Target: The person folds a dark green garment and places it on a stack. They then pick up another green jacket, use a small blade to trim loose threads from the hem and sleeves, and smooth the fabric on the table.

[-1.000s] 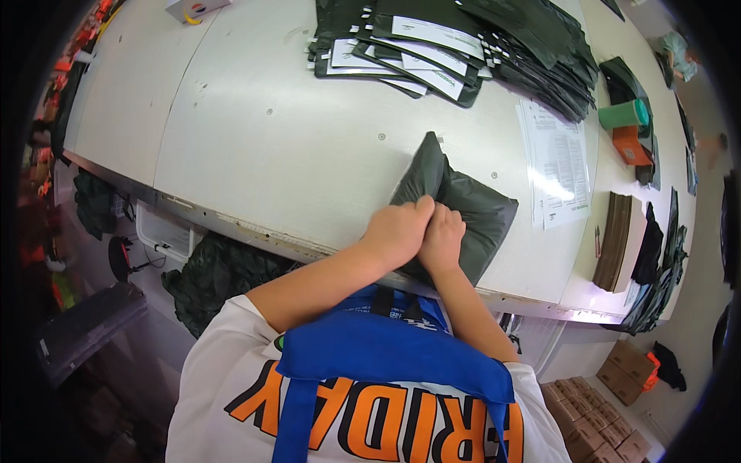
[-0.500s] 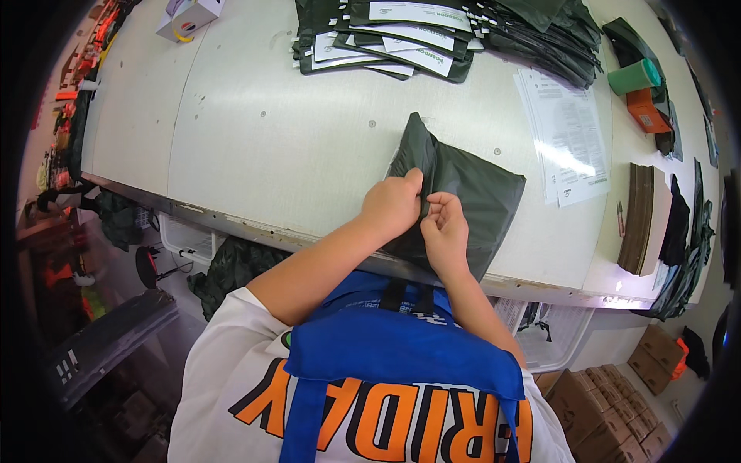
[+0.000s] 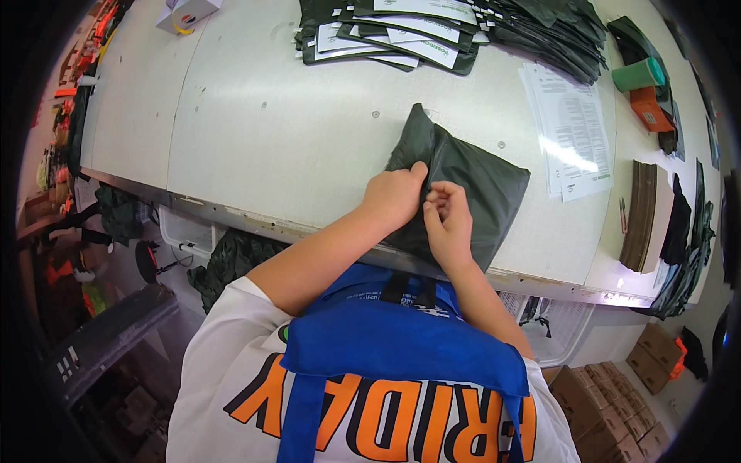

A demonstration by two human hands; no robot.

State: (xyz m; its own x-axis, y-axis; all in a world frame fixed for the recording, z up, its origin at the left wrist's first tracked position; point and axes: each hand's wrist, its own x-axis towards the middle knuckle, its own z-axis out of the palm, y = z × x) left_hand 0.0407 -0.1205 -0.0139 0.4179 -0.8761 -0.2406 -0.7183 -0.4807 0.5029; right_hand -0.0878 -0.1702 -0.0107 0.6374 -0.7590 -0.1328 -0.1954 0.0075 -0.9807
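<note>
A flat dark green pouch (image 3: 486,193) of thin, slightly shiny material lies at the front edge of the table, its near end reaching over the edge. A raised fold runs down it, with one corner peaking at the far end. My left hand (image 3: 394,194) is closed on this fold, thumb on top. Just to the right, my right hand (image 3: 450,224) has its fingers curled in a pinch at the same fold. What lies under the fingertips is partly hidden.
Black packets with white labels (image 3: 432,52) are piled at the back, beside dark folded pouches (image 3: 548,35). Printed sheets (image 3: 571,131), a green cup (image 3: 638,75), an orange box (image 3: 651,109) and a cardboard stack (image 3: 642,216) are on the right. A white box (image 3: 189,14) stands back left.
Both hands stay at the fold. The right hand's fingers have curled in a little more, and the view has shifted slightly.
</note>
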